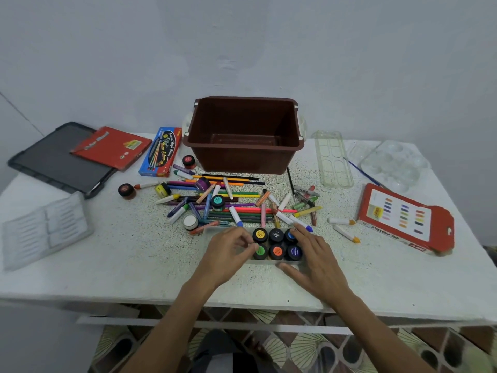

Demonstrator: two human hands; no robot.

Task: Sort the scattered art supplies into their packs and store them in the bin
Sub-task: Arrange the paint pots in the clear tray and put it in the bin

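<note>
We are early in the job: six paint pots sit in the clear tray [274,262] nearest us. Our left hand [231,249] has its fingers curled, pinching the green pot [260,250] in its slot, and our right hand [314,254] lies spread and straight-fingered over the tray's right end, while the brown bin [242,157] behind is empty. The teal pot [217,201], the white pot [190,221] and others are still loose among the heap of pencils and crayons [242,211] between tray and bin, and the oil pastels box [403,219] and watercolour box [161,152] wait at the sides.
</note>
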